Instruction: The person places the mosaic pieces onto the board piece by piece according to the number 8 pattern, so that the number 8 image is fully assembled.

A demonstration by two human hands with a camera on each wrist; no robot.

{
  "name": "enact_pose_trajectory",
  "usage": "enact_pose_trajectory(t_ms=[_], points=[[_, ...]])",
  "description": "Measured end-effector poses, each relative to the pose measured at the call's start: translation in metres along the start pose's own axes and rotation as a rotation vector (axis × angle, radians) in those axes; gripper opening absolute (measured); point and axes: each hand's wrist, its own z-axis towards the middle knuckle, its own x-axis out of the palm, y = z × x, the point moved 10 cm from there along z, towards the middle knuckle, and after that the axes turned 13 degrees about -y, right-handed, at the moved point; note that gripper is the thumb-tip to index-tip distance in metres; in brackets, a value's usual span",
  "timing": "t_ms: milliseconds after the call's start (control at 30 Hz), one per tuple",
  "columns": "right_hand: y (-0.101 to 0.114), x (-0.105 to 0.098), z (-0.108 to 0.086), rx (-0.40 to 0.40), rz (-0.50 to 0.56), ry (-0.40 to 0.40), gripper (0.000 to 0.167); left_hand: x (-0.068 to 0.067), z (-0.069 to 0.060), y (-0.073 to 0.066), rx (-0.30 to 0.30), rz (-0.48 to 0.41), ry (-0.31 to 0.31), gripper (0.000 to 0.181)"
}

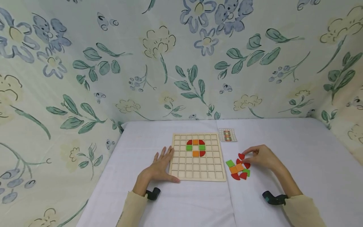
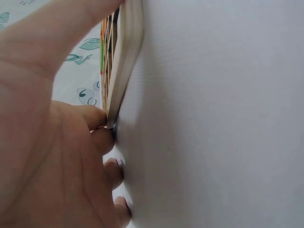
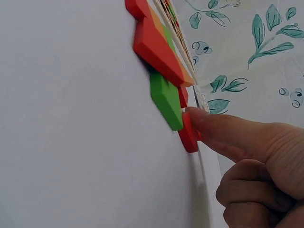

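My left hand rests against the left edge of a wooden grid board, fingers spread along its side and thumb at the near edge. The board's upper middle holds a ring of red, orange and green tiles. Right of the board, my right hand pinches a red quarter-circle tile between thumb and index finger, at the top of a loose pile. Its other fingers are curled, as the right wrist view shows. The pile has several red pieces, orange squares and green squares. Another red tile lies beside the thumb.
A small pattern card with a printed grid and coloured figure lies beyond the board's upper right corner. White cloth covers the table. A floral curtain hangs behind it.
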Motion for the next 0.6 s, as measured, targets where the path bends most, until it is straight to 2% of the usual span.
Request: enact_pose_trajectory(t_ms=[467, 600], points=[[0.0009, -0.0051, -0.0014, 0.014, 0.004, -0.058, 0.037, -0.0011, -0.0012, -0.0025, 0.006, -0.017, -0.002, 0.139], [0.0072, -0.0041, -0.0004, -0.001, 0.015, -0.076, 0.037, -0.0008, -0.0013, -0.0014, 0.004, -0.013, -0.002, 0.139]])
